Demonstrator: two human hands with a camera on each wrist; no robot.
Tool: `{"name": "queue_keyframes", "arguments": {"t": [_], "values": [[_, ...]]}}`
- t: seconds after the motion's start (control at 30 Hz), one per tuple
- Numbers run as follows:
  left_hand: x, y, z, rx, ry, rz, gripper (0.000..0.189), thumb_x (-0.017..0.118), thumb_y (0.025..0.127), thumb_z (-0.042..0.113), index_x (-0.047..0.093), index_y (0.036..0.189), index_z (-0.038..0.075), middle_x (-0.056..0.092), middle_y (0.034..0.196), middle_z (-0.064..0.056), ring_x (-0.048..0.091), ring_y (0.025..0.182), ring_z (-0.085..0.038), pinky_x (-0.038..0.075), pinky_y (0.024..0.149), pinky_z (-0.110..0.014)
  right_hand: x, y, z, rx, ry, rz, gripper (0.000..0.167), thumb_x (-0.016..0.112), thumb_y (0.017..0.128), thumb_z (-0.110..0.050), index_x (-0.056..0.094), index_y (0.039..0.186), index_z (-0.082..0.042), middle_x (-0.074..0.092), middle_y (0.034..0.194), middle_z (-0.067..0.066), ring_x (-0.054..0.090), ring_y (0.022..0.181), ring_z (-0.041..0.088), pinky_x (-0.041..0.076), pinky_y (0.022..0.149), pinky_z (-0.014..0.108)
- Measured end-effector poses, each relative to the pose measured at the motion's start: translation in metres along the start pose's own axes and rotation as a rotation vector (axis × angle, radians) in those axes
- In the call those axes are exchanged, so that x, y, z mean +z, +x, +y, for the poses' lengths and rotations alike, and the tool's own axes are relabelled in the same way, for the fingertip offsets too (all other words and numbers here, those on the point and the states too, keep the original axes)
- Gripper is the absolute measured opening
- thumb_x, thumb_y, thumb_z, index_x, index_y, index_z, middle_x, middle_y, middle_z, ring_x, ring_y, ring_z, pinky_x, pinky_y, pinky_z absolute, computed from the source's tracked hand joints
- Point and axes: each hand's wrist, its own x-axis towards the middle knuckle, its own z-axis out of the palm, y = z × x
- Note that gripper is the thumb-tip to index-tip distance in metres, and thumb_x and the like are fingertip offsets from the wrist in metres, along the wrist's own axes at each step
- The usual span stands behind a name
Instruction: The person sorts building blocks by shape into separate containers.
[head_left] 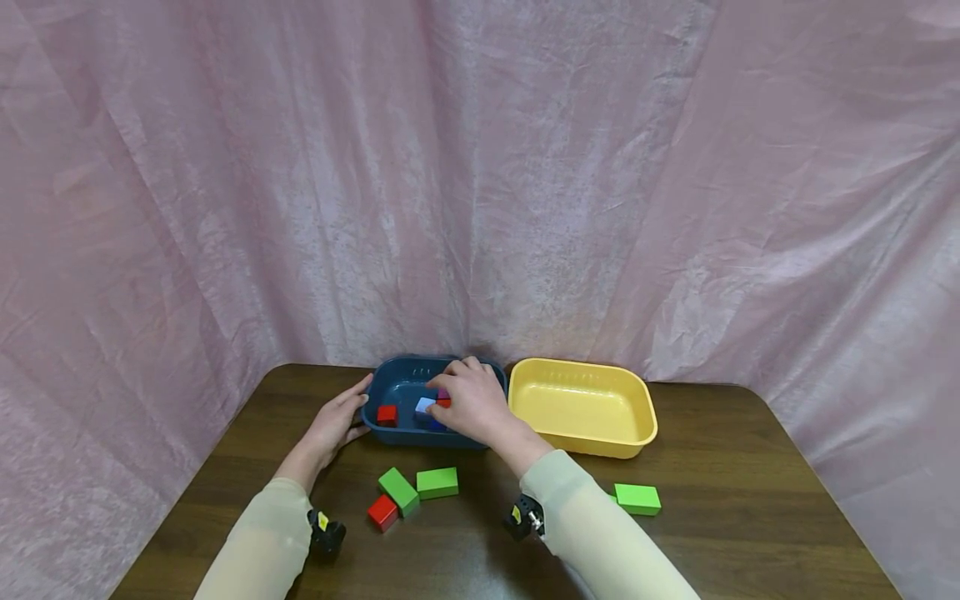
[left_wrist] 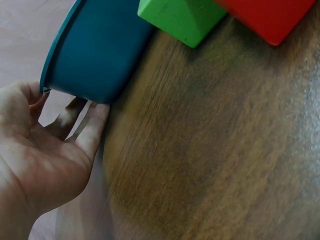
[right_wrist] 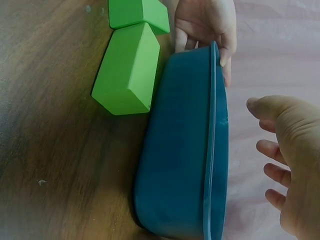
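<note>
At the left end of the dark blue bin [head_left: 438, 437], my left hand [head_left: 332, 425] touches the outer wall with spread fingers. The left wrist view has its fingertips [left_wrist: 101, 111] against the bin's end, by the rim and the base. My right hand [head_left: 474, 400] hovers over the bin's right half, thumb and fingers apart and bent. Nothing shows between them in the right wrist view. Inside the bin lie a red cube [head_left: 387, 415] near the left, a pale lavender cube [head_left: 424, 406], and red, blue and purple blocks partly hidden behind the right hand.
A yellow bin [head_left: 585, 444] stands right of the blue one. In front are two green blocks [head_left: 437, 482] and a red block [head_left: 383, 512] close together. Another green block [head_left: 637, 499] lies at right, beside the right sleeve [head_left: 592, 517]. A pink curtain [head_left: 480, 183] hangs behind the table.
</note>
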Motion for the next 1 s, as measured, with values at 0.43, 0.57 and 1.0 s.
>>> {"name": "queue_keyframes", "arguments": {"t": [0.43, 0.57, 1.0], "values": [[-0.004, 0.001, -0.002, 0.002, 0.011, 0.003, 0.053, 0.042, 0.111, 0.028, 0.031, 0.163, 0.028, 0.033, 0.163, -0.012, 0.045, 0.139, -0.032, 0.043, 0.110, -0.048, -0.009, -0.007, -0.003, -0.050, 0.035, -0.005, 0.038, 0.077, 0.090, -0.047, 0.077, 0.123, -0.028, 0.066, 0.125, -0.004, 0.050, 0.117, 0.019, 0.044, 0.098, 0.039], [-0.005, 0.001, -0.002, 0.010, 0.013, -0.001, 0.053, 0.042, 0.111, 0.029, 0.031, 0.163, 0.026, 0.033, 0.163, -0.013, 0.047, 0.137, -0.031, 0.043, 0.110, -0.048, -0.012, -0.009, -0.005, -0.092, 0.043, -0.016, 0.040, 0.077, 0.090, -0.048, 0.076, 0.124, -0.028, 0.066, 0.125, -0.003, 0.050, 0.118, 0.019, 0.043, 0.100, 0.041], [-0.005, -0.002, 0.002, 0.013, 0.010, -0.013, 0.053, 0.041, 0.111, 0.029, 0.029, 0.163, 0.026, 0.030, 0.164, -0.014, 0.044, 0.140, -0.032, 0.041, 0.111, -0.049, -0.015, -0.013, -0.011, -0.196, 0.038, -0.021, 0.041, 0.076, 0.090, -0.049, 0.075, 0.126, -0.029, 0.065, 0.124, -0.003, 0.049, 0.118, 0.017, 0.044, 0.099, 0.039]]}}
